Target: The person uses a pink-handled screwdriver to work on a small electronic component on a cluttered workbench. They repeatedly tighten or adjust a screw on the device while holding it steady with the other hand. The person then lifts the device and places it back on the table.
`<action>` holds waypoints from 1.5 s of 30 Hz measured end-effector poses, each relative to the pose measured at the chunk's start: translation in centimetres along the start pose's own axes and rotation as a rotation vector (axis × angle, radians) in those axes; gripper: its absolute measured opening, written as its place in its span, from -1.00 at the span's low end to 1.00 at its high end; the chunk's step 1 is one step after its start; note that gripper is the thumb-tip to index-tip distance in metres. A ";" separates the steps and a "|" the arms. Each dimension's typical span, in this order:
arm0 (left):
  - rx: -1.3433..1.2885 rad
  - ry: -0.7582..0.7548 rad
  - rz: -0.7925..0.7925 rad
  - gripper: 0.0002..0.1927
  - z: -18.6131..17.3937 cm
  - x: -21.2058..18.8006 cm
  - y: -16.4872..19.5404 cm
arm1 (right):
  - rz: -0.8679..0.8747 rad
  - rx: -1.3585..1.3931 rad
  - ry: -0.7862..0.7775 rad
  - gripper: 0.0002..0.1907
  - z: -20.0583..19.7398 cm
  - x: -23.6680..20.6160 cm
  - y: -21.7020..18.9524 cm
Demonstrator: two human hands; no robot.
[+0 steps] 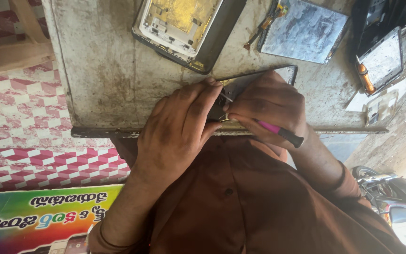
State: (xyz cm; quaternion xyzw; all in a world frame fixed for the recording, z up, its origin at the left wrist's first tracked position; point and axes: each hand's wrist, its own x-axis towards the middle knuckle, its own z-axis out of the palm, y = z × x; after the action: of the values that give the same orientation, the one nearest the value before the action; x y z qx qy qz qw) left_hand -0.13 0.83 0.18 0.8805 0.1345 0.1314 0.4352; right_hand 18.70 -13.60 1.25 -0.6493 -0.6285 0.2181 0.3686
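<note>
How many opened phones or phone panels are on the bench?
4: a dark phone under the left hand and right hand, which grips a pink screwdriver; a white-framed phone top centre; a grey panel to its right; a shiny panel far right. More may lie beyond the right edge.

Phone (259,80) mostly hidden under both hands; screwdriver (280,131) tip hidden
</note>
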 end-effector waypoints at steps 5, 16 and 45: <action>0.000 -0.009 -0.009 -0.21 -0.1 0.1 0.1 | 0.013 -0.004 0.040 -0.85 0.0 0.0 0.1; 0.007 -0.021 -0.023 -0.22 -0.2 0.2 0.2 | -0.049 0.024 -0.026 -0.87 -0.4 -0.1 0.5; 0.024 -0.022 -0.034 -0.20 0.1 0.0 0.1 | 0.096 0.050 0.095 -0.78 -0.7 -0.2 -1.9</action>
State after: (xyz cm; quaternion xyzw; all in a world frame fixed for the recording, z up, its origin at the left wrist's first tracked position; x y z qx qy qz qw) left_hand -0.12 0.73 0.21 0.8845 0.1462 0.1127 0.4284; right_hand 18.00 -14.06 3.09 -0.6789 -0.5729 0.2201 0.4030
